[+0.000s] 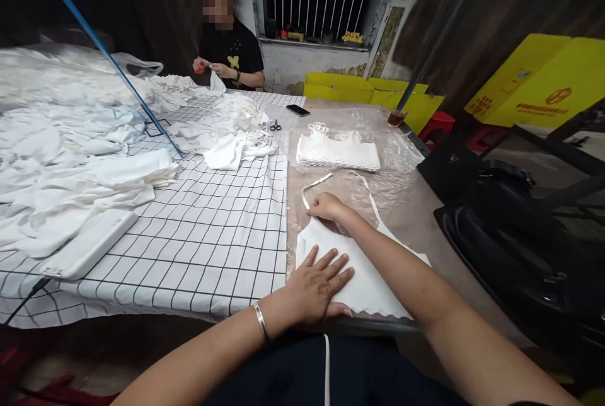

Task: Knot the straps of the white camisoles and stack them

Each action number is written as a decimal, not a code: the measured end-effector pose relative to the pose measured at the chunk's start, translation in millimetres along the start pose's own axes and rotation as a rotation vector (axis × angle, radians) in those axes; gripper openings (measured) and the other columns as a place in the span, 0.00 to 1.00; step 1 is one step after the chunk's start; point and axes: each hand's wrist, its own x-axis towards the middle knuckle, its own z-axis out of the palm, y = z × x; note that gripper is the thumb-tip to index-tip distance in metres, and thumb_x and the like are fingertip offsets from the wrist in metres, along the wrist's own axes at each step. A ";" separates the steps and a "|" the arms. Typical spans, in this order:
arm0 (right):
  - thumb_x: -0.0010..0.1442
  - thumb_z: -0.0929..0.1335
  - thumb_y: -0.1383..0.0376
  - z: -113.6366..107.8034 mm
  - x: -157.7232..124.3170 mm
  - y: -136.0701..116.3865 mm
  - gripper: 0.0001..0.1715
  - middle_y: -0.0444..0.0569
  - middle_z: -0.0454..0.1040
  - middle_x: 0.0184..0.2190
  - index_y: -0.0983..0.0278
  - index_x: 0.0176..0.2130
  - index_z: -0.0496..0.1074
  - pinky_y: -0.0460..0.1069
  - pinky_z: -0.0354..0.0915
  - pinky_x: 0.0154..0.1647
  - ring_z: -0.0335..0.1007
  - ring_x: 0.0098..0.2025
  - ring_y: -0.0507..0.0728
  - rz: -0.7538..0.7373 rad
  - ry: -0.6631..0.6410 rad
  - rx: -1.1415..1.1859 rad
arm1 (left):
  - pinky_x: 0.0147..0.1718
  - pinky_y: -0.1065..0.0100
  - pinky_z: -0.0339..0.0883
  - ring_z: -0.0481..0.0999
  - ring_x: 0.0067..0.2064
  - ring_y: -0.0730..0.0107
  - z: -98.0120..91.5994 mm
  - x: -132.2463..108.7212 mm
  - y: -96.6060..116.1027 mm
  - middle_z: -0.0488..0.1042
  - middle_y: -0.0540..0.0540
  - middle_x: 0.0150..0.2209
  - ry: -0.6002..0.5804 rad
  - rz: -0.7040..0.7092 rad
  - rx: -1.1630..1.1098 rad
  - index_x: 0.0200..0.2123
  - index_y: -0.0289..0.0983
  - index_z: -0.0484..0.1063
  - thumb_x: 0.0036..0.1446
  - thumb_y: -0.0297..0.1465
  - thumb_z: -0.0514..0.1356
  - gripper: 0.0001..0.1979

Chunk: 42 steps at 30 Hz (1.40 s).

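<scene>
A white fabric garment piece [373,277] with thin straps [314,185] lies flat on the table's near edge. My left hand [316,283] rests flat on its lower left part, fingers spread apart. My right hand [328,206] sits at the piece's top edge near the straps, fingers curled down onto the cloth. A neat stack of folded white pieces [338,152] lies farther back on clear plastic sheeting [401,160].
A black-and-white grid cloth [212,229] covers the table's left half, heaped with white fabric [70,141]. Scissors [275,125] and a phone [297,110] lie beyond. Another person [231,56] handles cloth at the far end. A black bag [520,248] sits right; yellow boxes [543,81] stand behind.
</scene>
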 end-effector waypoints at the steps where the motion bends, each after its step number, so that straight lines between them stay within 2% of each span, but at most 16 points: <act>1: 0.42 0.76 0.68 3.9 3.5 -2.9 0.18 0.41 0.62 0.14 0.63 0.18 0.63 0.46 0.52 0.24 0.62 0.23 0.52 0.002 -0.020 0.036 | 0.64 0.44 0.43 0.51 0.69 0.52 2.2 -0.9 -0.1 0.53 0.42 0.68 -0.004 -0.002 -0.007 0.67 0.40 0.54 0.63 0.55 0.42 0.36; 6: 0.57 0.67 0.67 -4.0 9.4 -7.5 0.13 0.44 0.69 0.20 0.62 0.24 0.61 0.44 0.53 0.20 0.60 0.20 0.49 0.011 -0.156 0.236 | 0.65 0.44 0.40 0.48 0.70 0.52 0.8 -3.9 1.9 0.52 0.42 0.68 -0.021 -0.013 -0.052 0.67 0.39 0.54 0.63 0.56 0.37 0.39; 9: 0.54 0.68 0.72 -16.6 22.0 -15.0 0.10 0.45 0.74 0.26 0.63 0.28 0.62 0.41 0.52 0.18 0.56 0.18 0.46 0.013 -0.309 0.529 | 0.65 0.42 0.39 0.49 0.69 0.51 2.2 -2.4 1.7 0.52 0.41 0.68 -0.022 -0.014 -0.064 0.67 0.39 0.54 0.62 0.57 0.37 0.39; 11: 0.52 0.69 0.76 -26.1 34.9 -24.0 0.11 0.44 0.75 0.27 0.63 0.31 0.63 0.40 0.52 0.17 0.54 0.18 0.45 0.039 -0.337 0.767 | 0.65 0.42 0.39 0.49 0.69 0.51 4.9 -1.6 1.6 0.53 0.41 0.68 -0.016 -0.015 -0.069 0.67 0.39 0.54 0.62 0.57 0.38 0.40; 16: 0.52 0.68 0.79 -57.5 50.5 -50.5 0.18 0.43 0.75 0.28 0.61 0.35 0.59 0.40 0.52 0.18 0.57 0.19 0.46 0.047 -0.032 0.921 | 0.66 0.42 0.36 0.46 0.70 0.51 2.5 -2.2 2.8 0.50 0.41 0.68 -0.060 -0.037 -0.175 0.67 0.39 0.54 0.62 0.56 0.43 0.38; 18: 0.52 0.69 0.77 -68.9 32.8 -53.9 0.19 0.42 0.76 0.29 0.60 0.37 0.58 0.40 0.54 0.19 0.59 0.20 0.47 -0.076 0.068 0.876 | 0.66 0.41 0.32 0.44 0.70 0.50 -5.8 -0.6 2.4 0.51 0.39 0.68 -0.072 -0.070 -0.363 0.66 0.37 0.57 0.62 0.55 0.47 0.37; 20: 0.54 0.70 0.72 -73.8 -4.5 -48.0 0.20 0.42 0.76 0.31 0.59 0.40 0.58 0.42 0.58 0.22 0.61 0.22 0.47 -0.282 0.114 0.764 | 0.67 0.43 0.35 0.50 0.69 0.49 -18.1 3.7 0.5 0.56 0.36 0.66 -0.010 -0.192 -0.727 0.63 0.36 0.61 0.62 0.54 0.48 0.36; 23: 0.57 0.69 0.66 -64.1 -84.3 -20.2 0.18 0.44 0.76 0.34 0.58 0.47 0.61 0.48 0.66 0.31 0.68 0.29 0.52 -0.610 0.074 0.487 | 0.61 0.46 0.57 0.69 0.59 0.49 -39.8 14.5 -5.0 0.71 0.32 0.56 0.157 -0.483 -1.568 0.57 0.32 0.67 0.64 0.54 0.42 0.36; 25: 0.58 0.67 0.68 -48.3 -135.3 7.0 0.19 0.47 0.75 0.39 0.57 0.49 0.65 0.52 0.68 0.40 0.71 0.38 0.55 -0.717 -0.042 0.248 | 0.53 0.50 0.68 0.77 0.50 0.52 -51.6 22.1 -8.3 0.78 0.31 0.45 0.239 -0.614 -2.084 0.51 0.28 0.70 0.67 0.50 0.40 0.34; 26: 0.58 0.67 0.69 -38.9 -155.5 21.2 0.20 0.48 0.74 0.43 0.56 0.50 0.66 0.54 0.67 0.44 0.71 0.43 0.57 -0.731 -0.020 0.183 | 0.51 0.53 0.70 0.79 0.47 0.55 -55.8 25.2 -9.0 0.79 0.32 0.41 0.268 -0.649 -2.262 0.47 0.27 0.71 0.68 0.46 0.41 0.30; 28: 0.58 0.68 0.68 -19.8 -181.1 47.1 0.22 0.49 0.70 0.47 0.55 0.52 0.65 0.56 0.65 0.49 0.68 0.48 0.58 -0.688 0.189 0.229 | 0.49 0.60 0.72 0.80 0.42 0.61 -60.6 29.8 -7.7 0.79 0.35 0.36 0.322 -0.708 -2.445 0.41 0.27 0.72 0.69 0.35 0.46 0.19; 30: 0.59 0.68 0.65 -3.8 -188.2 65.2 0.22 0.49 0.68 0.46 0.54 0.51 0.62 0.55 0.65 0.50 0.67 0.48 0.57 -0.585 0.443 0.474 | 0.48 0.63 0.72 0.81 0.39 0.66 -62.3 32.0 -3.7 0.79 0.37 0.35 0.348 -0.732 -2.504 0.39 0.28 0.72 0.67 0.26 0.47 0.14; 32: 0.60 0.68 0.61 5.5 -183.1 72.4 0.19 0.48 0.68 0.45 0.54 0.50 0.61 0.54 0.65 0.51 0.68 0.45 0.55 -0.505 0.520 0.748 | 0.49 0.61 0.71 0.81 0.39 0.65 -63.1 32.9 0.6 0.79 0.37 0.37 0.334 -0.675 -2.513 0.38 0.28 0.72 0.66 0.25 0.48 0.13; 36: 0.58 0.69 0.53 6.1 -164.4 61.9 0.19 0.46 0.70 0.45 0.55 0.47 0.62 0.53 0.64 0.52 0.69 0.45 0.54 -0.449 0.375 1.015 | 0.54 0.56 0.67 0.79 0.48 0.56 -67.0 34.4 1.3 0.79 0.34 0.43 0.285 -0.414 -2.451 0.39 0.28 0.74 0.64 0.28 0.50 0.14; 40: 0.52 0.72 0.47 5.7 -152.7 49.3 0.24 0.47 0.73 0.40 0.58 0.42 0.69 0.53 0.64 0.52 0.69 0.44 0.56 -0.313 -0.081 1.112 | 0.57 0.58 0.63 0.75 0.54 0.56 -75.0 37.5 -8.9 0.79 0.34 0.45 0.327 -0.274 -2.371 0.36 0.28 0.77 0.58 0.28 0.51 0.15; 42: 0.47 0.75 0.46 7.8 -147.6 48.4 0.26 0.47 0.74 0.37 0.60 0.38 0.72 0.54 0.63 0.51 0.70 0.43 0.56 -0.239 -0.265 1.131 | 0.56 0.60 0.64 0.74 0.54 0.57 -79.3 39.3 -16.6 0.78 0.35 0.47 0.280 -0.237 -2.305 0.36 0.28 0.78 0.56 0.28 0.51 0.16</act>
